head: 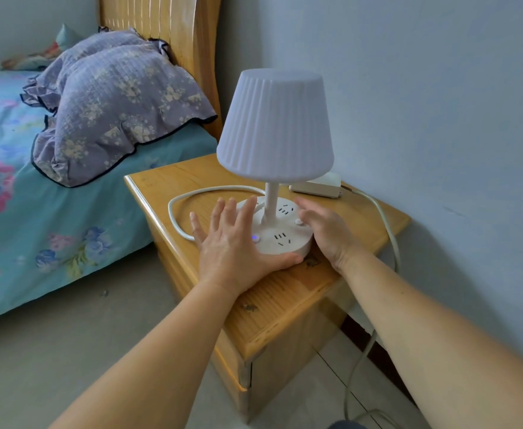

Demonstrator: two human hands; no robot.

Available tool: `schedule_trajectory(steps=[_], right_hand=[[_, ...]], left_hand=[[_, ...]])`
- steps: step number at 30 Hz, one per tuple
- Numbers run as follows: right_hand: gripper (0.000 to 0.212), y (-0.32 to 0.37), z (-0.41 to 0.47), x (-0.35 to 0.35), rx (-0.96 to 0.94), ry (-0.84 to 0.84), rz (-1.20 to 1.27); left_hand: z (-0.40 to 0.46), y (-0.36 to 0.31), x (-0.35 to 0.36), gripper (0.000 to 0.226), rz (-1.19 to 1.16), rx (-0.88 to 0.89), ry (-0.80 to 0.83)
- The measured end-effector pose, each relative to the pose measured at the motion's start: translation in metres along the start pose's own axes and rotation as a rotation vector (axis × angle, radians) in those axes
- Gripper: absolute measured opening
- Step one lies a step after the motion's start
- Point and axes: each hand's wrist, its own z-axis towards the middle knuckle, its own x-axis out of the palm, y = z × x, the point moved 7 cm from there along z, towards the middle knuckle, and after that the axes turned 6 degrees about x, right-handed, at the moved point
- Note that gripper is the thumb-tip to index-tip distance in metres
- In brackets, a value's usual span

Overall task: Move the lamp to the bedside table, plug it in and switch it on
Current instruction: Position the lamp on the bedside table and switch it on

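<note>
Head view: the lamp (274, 168) stands upright on the wooden bedside desk (288, 292), near the centre of its top, with a white pleated shade above a thin stem and a round white base (280, 235) that carries socket slots. A small indicator on the base near the left hand shows a blue-violet light. The left hand (232, 243) lies flat with fingers spread, palm against the left edge of the base and thumb running along its front rim; its grip is released, resting on the base rather than clasping it. The right hand (326, 230) is placed against the right side of the base, fingers loosely extended toward a round button; its grip is also released. A white cord (178, 212) loops across the desk to the left of the base. A flat white box (319, 184) lies behind the lamp, near the wall. The bed (37, 193) with a floral pillow (111, 113) stands just beside the desk on the left.
</note>
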Motion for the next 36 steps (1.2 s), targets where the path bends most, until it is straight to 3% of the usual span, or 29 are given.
schedule_trajectory(steps=[15,36], right_hand=[[0.056,-0.007,0.009,0.004,-0.044,0.029,-0.130],[0.063,-0.010,0.010,0.004,-0.025,0.015,-0.169]], left_hand=[[0.000,0.000,-0.001,0.115,0.061,-0.023,-0.016],[0.000,0.001,-0.001,0.117,0.066,-0.026,-0.021]])
